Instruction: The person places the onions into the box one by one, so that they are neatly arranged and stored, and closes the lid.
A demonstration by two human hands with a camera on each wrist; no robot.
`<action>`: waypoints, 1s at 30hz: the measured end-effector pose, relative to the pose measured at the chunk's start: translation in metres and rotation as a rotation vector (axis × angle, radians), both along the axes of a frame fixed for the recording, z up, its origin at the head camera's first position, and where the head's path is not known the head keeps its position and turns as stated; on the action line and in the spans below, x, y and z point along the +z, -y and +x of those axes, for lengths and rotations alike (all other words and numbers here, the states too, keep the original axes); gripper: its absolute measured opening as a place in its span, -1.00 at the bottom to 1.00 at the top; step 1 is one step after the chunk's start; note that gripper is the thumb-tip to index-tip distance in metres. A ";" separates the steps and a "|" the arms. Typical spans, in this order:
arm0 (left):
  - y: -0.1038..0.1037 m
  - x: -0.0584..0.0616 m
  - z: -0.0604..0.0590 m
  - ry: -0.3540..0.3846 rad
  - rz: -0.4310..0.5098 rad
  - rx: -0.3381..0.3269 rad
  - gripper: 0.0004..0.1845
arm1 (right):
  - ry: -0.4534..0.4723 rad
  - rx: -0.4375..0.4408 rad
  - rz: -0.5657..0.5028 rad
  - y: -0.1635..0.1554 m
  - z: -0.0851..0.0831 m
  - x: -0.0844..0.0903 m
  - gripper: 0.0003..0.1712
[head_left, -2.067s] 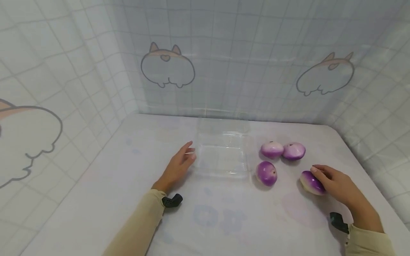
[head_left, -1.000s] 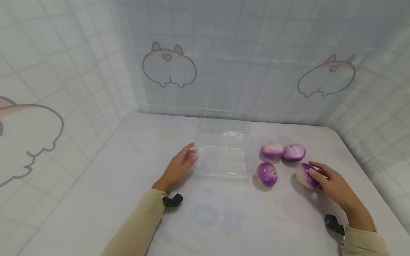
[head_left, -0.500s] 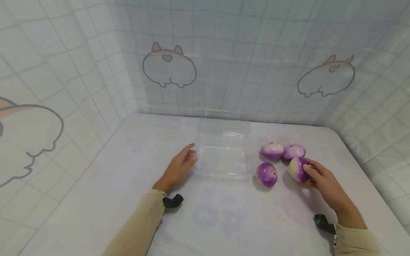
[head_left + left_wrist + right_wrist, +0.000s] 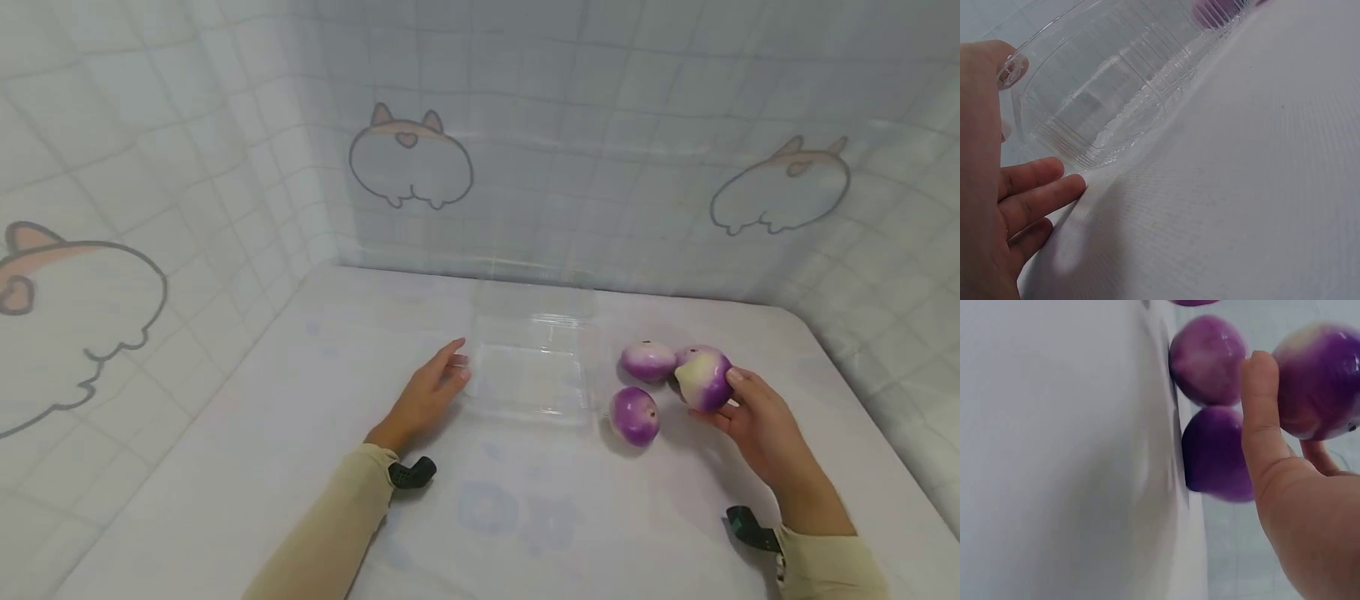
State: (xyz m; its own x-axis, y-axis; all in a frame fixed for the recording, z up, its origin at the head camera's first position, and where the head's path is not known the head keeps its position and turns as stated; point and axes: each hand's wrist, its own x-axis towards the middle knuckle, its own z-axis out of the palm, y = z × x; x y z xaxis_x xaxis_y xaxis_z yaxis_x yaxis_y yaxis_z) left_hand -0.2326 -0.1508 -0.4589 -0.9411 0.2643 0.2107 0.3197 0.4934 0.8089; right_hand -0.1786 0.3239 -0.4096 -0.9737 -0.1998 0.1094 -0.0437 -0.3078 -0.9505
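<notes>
In the head view my right hand (image 4: 765,421) holds a glossy purple onion (image 4: 703,380) with a pale pointed end, gripped between thumb and fingers and raised off the table. It partly covers another onion (image 4: 690,353) behind it. Two more onions lie close by: a paler one (image 4: 648,361) on the left and a darker one (image 4: 634,416) nearer to me. My left hand (image 4: 423,396) rests beside the left edge of a clear plastic container (image 4: 528,379), fingers relaxed. In the left wrist view the thumb lies at the rim of the container (image 4: 1104,94).
A white cloth covers the table (image 4: 600,517). Checked curtains (image 4: 585,167) with animal drawings stand behind it and on both sides. The container's hinged lid (image 4: 536,302) lies back towards the rear curtain.
My right hand has picked up the nearest right-hand onion, lifted it and carried it left and away from me, turning its pale end forward. The left hand stays beside the container.
</notes>
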 end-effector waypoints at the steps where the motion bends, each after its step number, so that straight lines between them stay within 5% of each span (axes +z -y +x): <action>1: 0.001 0.001 0.000 0.000 -0.004 0.004 -0.36 | -0.011 0.006 -0.003 0.002 -0.002 0.001 -0.76; 9: 0.007 0.010 0.001 0.010 -0.011 0.010 -0.36 | -0.127 0.071 -0.117 0.026 -0.019 0.008 -0.63; 25: -0.007 0.008 0.007 0.029 0.026 0.015 -0.32 | -0.040 0.049 -0.096 0.048 -0.024 0.017 -0.71; 30: -0.013 0.011 0.010 0.087 0.065 0.079 -0.37 | -0.060 0.115 -0.169 0.055 -0.032 0.021 -0.65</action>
